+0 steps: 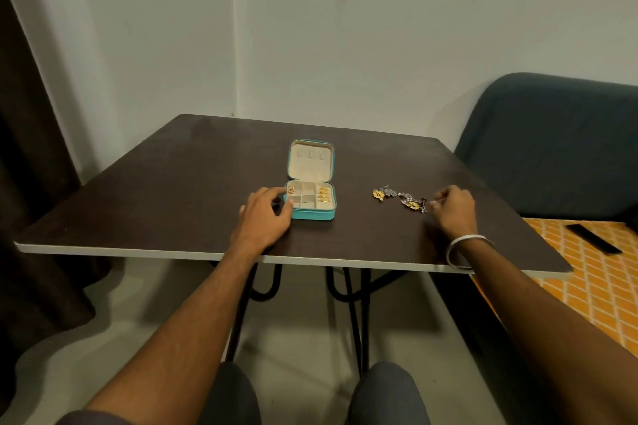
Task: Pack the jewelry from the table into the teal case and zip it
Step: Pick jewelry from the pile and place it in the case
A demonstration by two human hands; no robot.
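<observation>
The teal case (312, 216) lies open in the middle of the dark table (172, 190), lid flat behind it, with a cream lining divided into compartments. Gold pieces (323, 195) fill the right compartment and a small gold piece (291, 190) sits in the far left one. My left hand (264, 217) rests against the case's left side, fingers on its rim. A cluster of silver and gold flower jewelry (400, 197) lies on the table to the right. My right hand (452, 210) pinches a small piece at the right end of that cluster.
A dark blue sofa (552, 148) stands right of the table, with an orange patterned cover (587, 279) and a black remote (593, 238) on it. A dark curtain (31, 183) hangs at the left. My knees are under the table's near edge.
</observation>
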